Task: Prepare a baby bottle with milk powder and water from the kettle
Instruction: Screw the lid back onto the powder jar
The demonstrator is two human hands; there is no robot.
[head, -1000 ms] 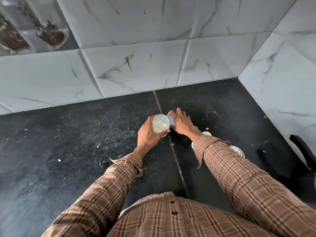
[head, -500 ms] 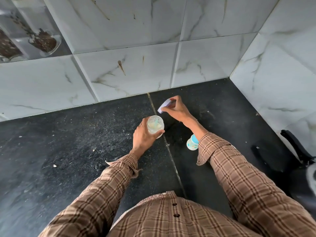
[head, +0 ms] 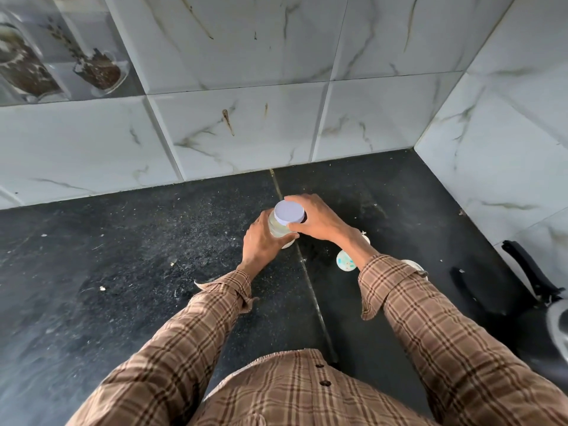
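A clear jar (head: 278, 230) with pale contents stands on the black counter (head: 138, 272) near the back wall. My left hand (head: 261, 241) wraps around its side. A pale lilac round lid (head: 289, 212) sits on top of the jar, and my right hand (head: 316, 218) grips the lid's rim from the right. A small white and turquoise round object (head: 345, 262), partly hidden by my right wrist, lies on the counter to the right. Black kettle handle (head: 528, 272) and part of its body show at the right edge.
White marble-look tiled walls (head: 246, 124) close the counter at the back and right, forming a corner. A seam runs down the counter below the jar. Crumbs dot the dark surface. Another pale round item (head: 412, 264) peeks from behind my right sleeve.
My right hand lifted the lilac lid from beside the jar, raised it behind the jar, and has now set it on the jar's open mouth. The left hand kept holding the jar.
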